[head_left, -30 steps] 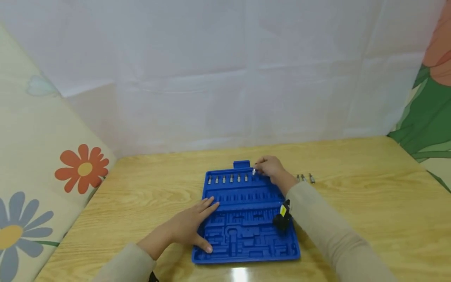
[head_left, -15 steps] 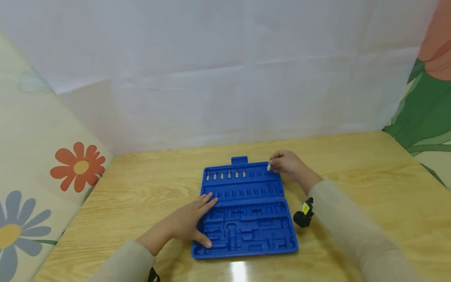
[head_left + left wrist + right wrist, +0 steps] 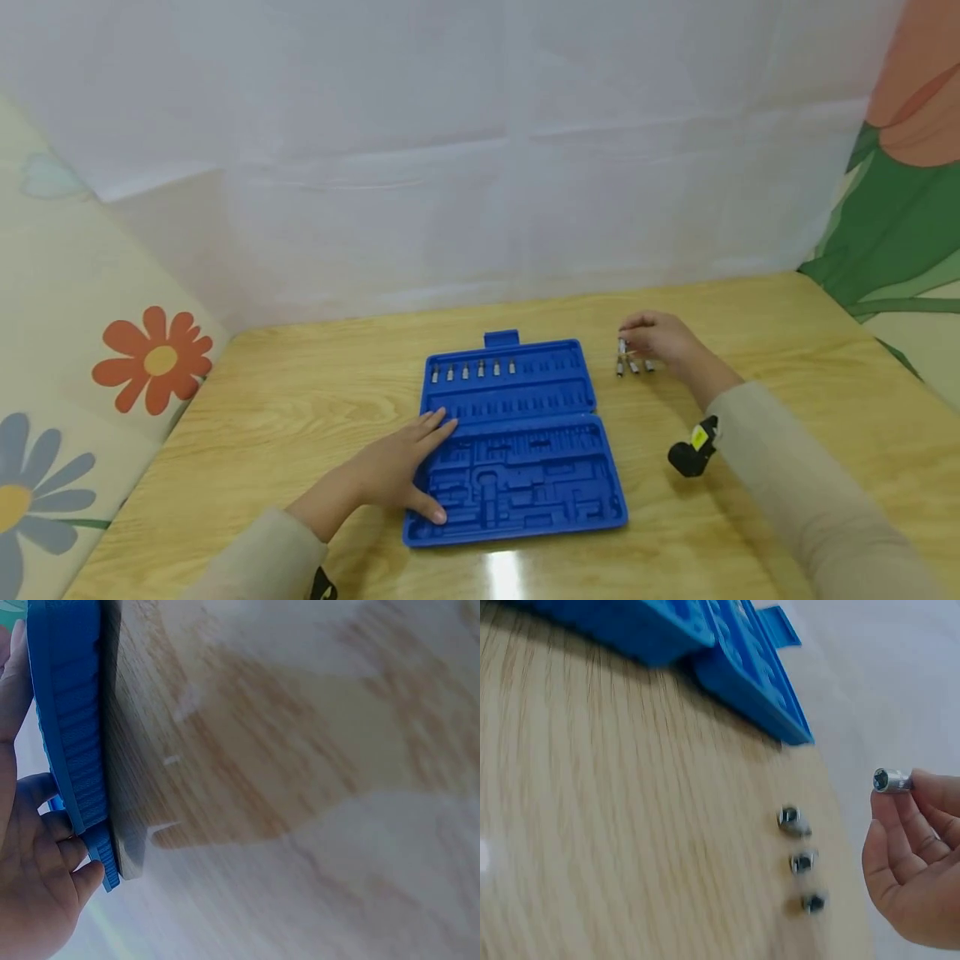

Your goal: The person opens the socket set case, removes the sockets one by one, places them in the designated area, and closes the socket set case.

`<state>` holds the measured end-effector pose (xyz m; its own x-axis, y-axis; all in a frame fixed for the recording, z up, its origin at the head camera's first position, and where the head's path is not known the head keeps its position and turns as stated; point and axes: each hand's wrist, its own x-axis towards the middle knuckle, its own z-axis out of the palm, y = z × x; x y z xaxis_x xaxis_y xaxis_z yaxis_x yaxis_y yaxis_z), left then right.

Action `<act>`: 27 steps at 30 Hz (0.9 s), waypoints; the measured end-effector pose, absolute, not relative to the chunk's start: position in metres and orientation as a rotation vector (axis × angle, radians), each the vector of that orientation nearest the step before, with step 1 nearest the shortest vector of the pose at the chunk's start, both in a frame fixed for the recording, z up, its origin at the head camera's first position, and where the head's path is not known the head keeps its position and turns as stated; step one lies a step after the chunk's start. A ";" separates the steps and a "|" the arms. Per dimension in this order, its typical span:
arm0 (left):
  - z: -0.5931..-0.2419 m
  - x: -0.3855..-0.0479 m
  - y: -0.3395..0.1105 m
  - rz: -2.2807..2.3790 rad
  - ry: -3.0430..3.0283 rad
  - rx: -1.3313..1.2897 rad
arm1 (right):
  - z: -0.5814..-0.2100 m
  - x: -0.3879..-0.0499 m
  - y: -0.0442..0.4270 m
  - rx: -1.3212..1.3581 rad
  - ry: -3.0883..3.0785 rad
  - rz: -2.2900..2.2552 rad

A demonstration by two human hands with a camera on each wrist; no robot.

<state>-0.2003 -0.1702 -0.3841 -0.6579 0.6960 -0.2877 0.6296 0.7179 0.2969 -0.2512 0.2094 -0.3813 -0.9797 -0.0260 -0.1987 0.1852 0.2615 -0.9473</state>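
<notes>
An unfolded blue case point(image 3: 525, 492) lies on the table, with a row of several metal bits point(image 3: 481, 369) in the left part of its far half. My left hand point(image 3: 393, 467) rests on the case's left edge, fingers spread; the left wrist view shows the hand point(image 3: 41, 862) against the case's side point(image 3: 71, 712). To the right of the case, my right hand point(image 3: 663, 342) pinches a small metal socket piece point(image 3: 892, 781) between thumb and fingertips, above the table. Three similar pieces point(image 3: 802, 862) lie below the right hand point(image 3: 922, 855).
The wooden table point(image 3: 300, 375) extends on both sides of the case. A latch tab point(image 3: 501, 338) sticks out from its far edge. Behind the table hangs a white sheet point(image 3: 375, 192), with flower-patterned cloth point(image 3: 52, 292) at the left.
My right hand has moved right, from over the case's far row to above the loose pieces, still pinching a metal piece. My left hand has stayed on the case.
</notes>
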 end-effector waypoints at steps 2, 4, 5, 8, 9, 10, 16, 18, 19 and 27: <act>-0.384 -0.200 -0.171 0.236 2.544 1.018 | -0.383 -0.250 0.215 0.158 2.360 -1.802; -0.384 -0.199 -0.172 0.227 2.543 1.013 | -0.384 -0.248 0.221 0.164 2.370 -1.800; -0.384 -0.199 -0.172 0.228 2.543 1.012 | -0.385 -0.247 0.224 0.171 2.370 -1.804; -0.384 -0.200 -0.172 0.229 2.541 1.014 | -0.387 -0.245 0.235 0.212 2.401 -1.793; -0.384 -0.200 -0.171 0.228 2.540 1.015 | -0.388 -0.245 0.239 0.221 2.406 -1.794; -0.384 -0.200 -0.171 0.229 2.541 1.016 | -0.389 -0.245 0.243 0.238 2.417 -1.789; -0.383 -0.202 -0.169 0.216 2.548 1.008 | -0.392 -0.247 0.259 0.351 2.406 -1.814; -0.383 -0.202 -0.169 0.210 2.551 0.997 | -0.393 -0.246 0.260 0.350 2.400 -1.817; -0.384 -0.202 -0.169 0.209 2.552 0.994 | -0.393 -0.246 0.260 0.341 2.400 -1.816; -0.387 -0.205 -0.170 0.218 2.555 1.028 | -0.401 -0.245 0.263 0.339 2.496 -1.627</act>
